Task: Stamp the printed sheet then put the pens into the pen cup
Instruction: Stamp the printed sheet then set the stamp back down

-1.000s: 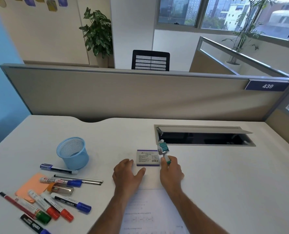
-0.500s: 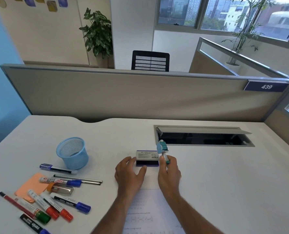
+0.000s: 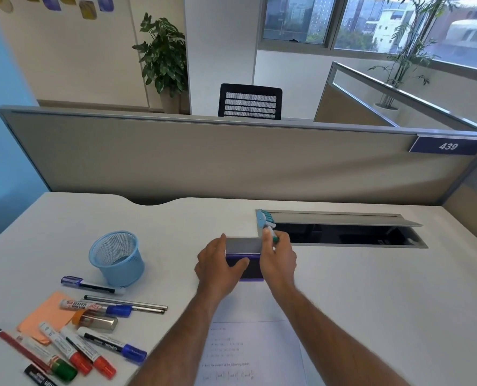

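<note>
- Hands are working at the purple rectangular ink pad case (image 3: pixel 249 267), which is lying on the white desk (image 3: pixel 371 288) with its grey lid (image 3: pixel 243 245) standing open.
- Left hand (image 3: pixel 218 267) is gripping the left side of the case, thumb curling over its purple front.
- Right hand (image 3: pixel 277 259) is touching the right side of the case, and its fingers are pinching the teal and white stamp (image 3: pixel 266 222), which is sticking up behind the case.
- White printed sheet (image 3: pixel 255 355) is lying in front of the case, between the forearms.
- Light blue mesh pen cup (image 3: pixel 117 257) is standing well to the left of the case.
- Coloured pens and markers (image 3: pixel 89 349) are lying scattered left of the case, in front of the cup.
</note>
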`<state>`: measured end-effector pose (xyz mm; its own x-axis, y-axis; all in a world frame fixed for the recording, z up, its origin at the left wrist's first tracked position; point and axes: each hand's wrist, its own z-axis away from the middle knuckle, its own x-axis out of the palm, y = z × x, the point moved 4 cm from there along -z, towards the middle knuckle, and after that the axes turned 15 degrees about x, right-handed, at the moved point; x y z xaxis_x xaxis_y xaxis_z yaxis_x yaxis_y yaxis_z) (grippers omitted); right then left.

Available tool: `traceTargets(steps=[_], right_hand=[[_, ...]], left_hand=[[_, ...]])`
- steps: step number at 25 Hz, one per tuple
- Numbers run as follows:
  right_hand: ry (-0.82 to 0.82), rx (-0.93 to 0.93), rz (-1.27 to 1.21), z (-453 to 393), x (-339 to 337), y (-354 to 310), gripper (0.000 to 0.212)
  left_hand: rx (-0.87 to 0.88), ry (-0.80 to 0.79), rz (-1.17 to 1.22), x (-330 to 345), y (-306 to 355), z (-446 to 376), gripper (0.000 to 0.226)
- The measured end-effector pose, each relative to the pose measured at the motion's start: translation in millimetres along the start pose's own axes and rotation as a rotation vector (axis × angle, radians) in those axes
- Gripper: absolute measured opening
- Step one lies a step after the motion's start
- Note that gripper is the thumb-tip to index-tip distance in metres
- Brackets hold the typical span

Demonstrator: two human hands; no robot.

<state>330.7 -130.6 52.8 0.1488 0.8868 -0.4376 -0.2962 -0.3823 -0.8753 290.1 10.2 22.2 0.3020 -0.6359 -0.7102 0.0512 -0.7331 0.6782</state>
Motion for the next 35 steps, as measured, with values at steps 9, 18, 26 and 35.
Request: traceTargets(steps=[9,18,26,35], right_hand=[[0.043,-0.137,0.109,-16,-7,11,0.027],[-0.067,-0.546,0.582,-2,8,-4,0.019],[-0.073,-0.592,0.682,-1,22,-6,0.021],[-0.091,-0.622,0.913,-7,41,-2,0.032]], left_hand=[[0.053,-0.142,-0.208,3,-25,4,0.097],[0.186,-0.202,-0.413,9,-29,14,0.083],[0.167,-0.245,-0.493,8,-26,6,0.077],[0.190,-0.213,-0.429,7,-23,3,0.063]])
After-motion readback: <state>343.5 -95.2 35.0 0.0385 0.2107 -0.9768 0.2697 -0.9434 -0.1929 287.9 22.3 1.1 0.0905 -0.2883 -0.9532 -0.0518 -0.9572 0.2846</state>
